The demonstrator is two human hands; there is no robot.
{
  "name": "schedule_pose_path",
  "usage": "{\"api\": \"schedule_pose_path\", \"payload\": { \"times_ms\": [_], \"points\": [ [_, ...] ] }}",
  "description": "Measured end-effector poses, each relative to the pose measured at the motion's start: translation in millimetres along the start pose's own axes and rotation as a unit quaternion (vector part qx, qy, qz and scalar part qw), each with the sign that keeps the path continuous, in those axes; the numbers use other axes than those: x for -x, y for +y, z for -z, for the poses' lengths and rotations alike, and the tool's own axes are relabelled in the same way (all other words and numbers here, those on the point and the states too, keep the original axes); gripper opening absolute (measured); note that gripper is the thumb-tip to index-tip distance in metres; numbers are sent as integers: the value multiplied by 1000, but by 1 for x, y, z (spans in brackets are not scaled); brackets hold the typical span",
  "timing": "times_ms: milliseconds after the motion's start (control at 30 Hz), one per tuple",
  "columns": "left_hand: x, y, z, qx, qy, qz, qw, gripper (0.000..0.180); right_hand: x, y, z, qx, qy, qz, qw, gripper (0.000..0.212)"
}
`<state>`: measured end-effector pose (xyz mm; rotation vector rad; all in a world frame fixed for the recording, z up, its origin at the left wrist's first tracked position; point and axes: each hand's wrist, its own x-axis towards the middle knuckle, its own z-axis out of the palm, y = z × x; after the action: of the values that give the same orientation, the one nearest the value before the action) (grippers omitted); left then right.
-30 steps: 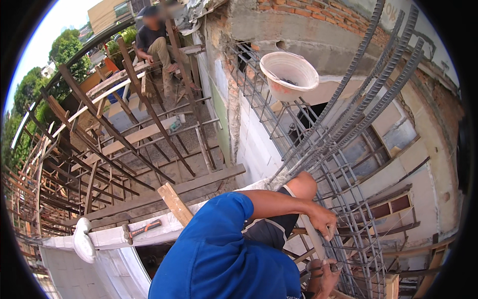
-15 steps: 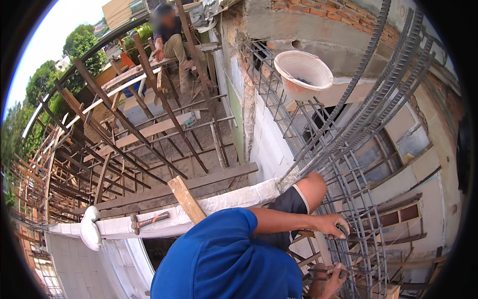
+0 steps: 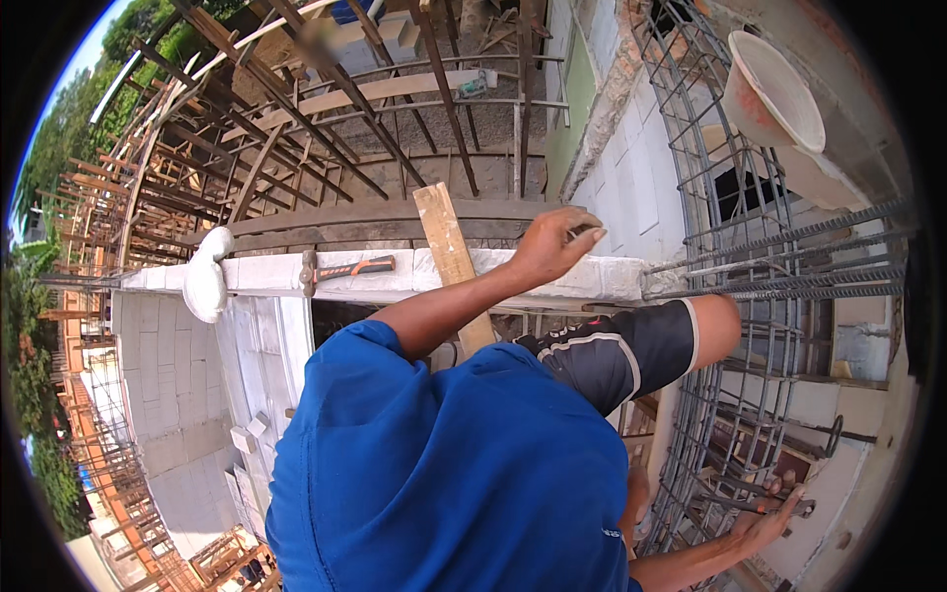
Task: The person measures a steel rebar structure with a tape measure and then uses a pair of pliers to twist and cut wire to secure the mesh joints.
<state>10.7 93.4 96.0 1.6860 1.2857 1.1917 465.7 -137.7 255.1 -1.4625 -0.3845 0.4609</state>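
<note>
My left hand (image 3: 559, 244) is raised over the white block wall top (image 3: 602, 281), right of a wooden plank (image 3: 446, 237). Its fingers are curled in a pinch; whatever lies between them is too small to make out. On the far lower right, my right hand (image 3: 772, 520) grips dark metal pincers (image 3: 730, 501), reaching past the rebar cage (image 3: 681, 444). My bent knee (image 3: 716, 321) rests against the cage where thick ribbed bars cross it. Left of the plank, a hammer (image 3: 355, 267) with an orange and black handle lies on the wall top.
A pale bucket (image 3: 774, 94) stands at the upper right by the cage. A white lumpy bag (image 3: 206, 278) hangs over the wall's left part. Thick rebar ends (image 3: 838, 276) stick out to the right. Timber scaffolding (image 3: 296, 148) fills the ground below, beyond the wall.
My view has swung, shifting the scene. My left hand has left the rebar cage and come up over the wall. My right hand, with the pincers, has reached out further right.
</note>
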Motion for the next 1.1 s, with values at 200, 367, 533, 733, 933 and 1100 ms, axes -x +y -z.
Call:
{"api": "schedule_pose_path", "payload": {
  "times_ms": [200, 367, 533, 733, 933, 1100],
  "points": [
    [143, -150, 222, -425, 114, 132, 888, 26, -43, -25, -99, 18, -162, 35, 986, 47],
    [224, -177, 313, -574, -11, 402, 713, 64, -21, -39, -183, -2, -231, 86, 969, 61],
    [324, -292, 399, -240, 133, 416, 867, 82, -30, -38, -229, -56, -252, 113, 959, 59],
    [251, -277, 366, -122, 256, 571, 770, 55, -28, -53, -237, -30, -223, 180, 958, 51],
    [275, -277, 412, 3, 199, 622, 757, 33, -5, -60, -280, -27, -167, 193, 967, 43],
    [226, -262, 418, 112, 143, 678, 712, 40, -4, -58, -273, -90, -183, 178, 963, 26]
  ]
}}
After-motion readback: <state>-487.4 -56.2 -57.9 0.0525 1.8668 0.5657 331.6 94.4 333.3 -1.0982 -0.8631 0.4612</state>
